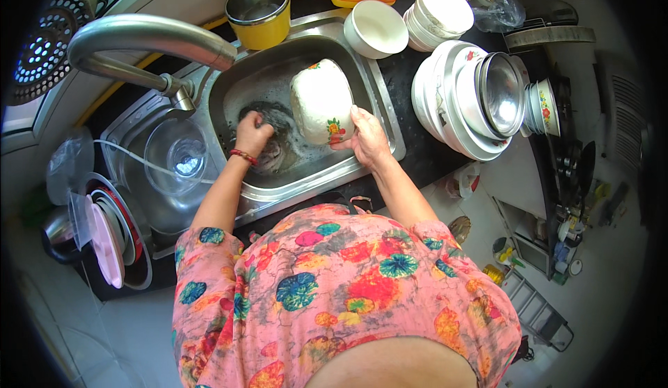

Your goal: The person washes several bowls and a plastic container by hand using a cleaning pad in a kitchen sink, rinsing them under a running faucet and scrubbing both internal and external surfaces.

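My right hand (368, 135) grips the rim of a white bowl with a floral pattern (321, 101), which is tilted over the right part of a stainless steel sink basin (360, 75). Soapy water (287, 122) lies in the basin. To the left, my left hand (253, 135), with a red bracelet at the wrist, is curled just above the water, by a dark, blurred thing (261, 109) that may be a cloth or scrubber. Whether the fingers hold part of it cannot be told. The steel faucet (151, 44) arches over the sink's left side.
A yellow steel-lined container (259, 17), a white bowl (376, 28) and stacked bowls (443, 10) stand behind the sink. Stacked enamel basins (449, 101) stand to the right. The left basin (135, 200) holds a clear bowl (180, 153); plates and a pink tray (104, 247) lean beside it.
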{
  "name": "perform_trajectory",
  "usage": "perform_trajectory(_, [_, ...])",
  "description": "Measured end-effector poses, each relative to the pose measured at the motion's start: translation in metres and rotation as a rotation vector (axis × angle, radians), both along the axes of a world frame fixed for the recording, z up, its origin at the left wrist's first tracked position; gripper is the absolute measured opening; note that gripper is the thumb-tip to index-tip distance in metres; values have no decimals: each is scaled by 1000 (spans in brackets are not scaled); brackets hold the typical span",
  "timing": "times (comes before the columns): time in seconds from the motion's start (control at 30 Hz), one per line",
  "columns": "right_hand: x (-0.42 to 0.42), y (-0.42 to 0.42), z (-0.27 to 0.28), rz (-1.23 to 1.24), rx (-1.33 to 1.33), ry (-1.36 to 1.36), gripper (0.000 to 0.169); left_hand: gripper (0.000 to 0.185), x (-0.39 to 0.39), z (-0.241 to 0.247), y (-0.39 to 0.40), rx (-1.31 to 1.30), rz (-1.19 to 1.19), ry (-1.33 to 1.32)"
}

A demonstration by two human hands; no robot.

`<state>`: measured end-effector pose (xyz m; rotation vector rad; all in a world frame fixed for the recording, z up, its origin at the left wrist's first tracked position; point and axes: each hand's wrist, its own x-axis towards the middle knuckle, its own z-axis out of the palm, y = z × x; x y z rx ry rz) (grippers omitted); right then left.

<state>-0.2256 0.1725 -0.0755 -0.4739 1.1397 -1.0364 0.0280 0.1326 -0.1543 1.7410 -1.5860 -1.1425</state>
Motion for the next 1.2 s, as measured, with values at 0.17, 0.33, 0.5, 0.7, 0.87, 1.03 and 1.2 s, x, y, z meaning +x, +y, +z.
perform_trajectory(0.17, [9, 2, 7, -32, 72, -54, 49, 17, 18, 47, 1, 159, 271, 946])
perform_trajectory(0.33, [18, 2, 7, 23, 102, -79, 46, 28, -19, 100, 17, -243, -99, 231])
perform_trajectory(0.5, [22, 3, -4, -8, 70, -191, 44, 31, -68, 90, 34, -670, -511, 217])
perform_trajectory(0.7, [26, 6, 1, 26, 119, -107, 59, 34, -94, 79, 19, -767, -370, 50])
perform_trajectory(0.87, [23, 13, -2, 101, 109, 1, 64, 22, -107, 70, -22, -576, -212, -245])
perform_trajectory(1.03, [21, 16, -5, 110, 129, -1, 64, 15, -95, 53, -41, -489, -234, 98])
perform_trajectory(1.2, [22, 10, -21, 8, 52, -87, 61, 20, -109, 68, 36, -793, -432, -130])
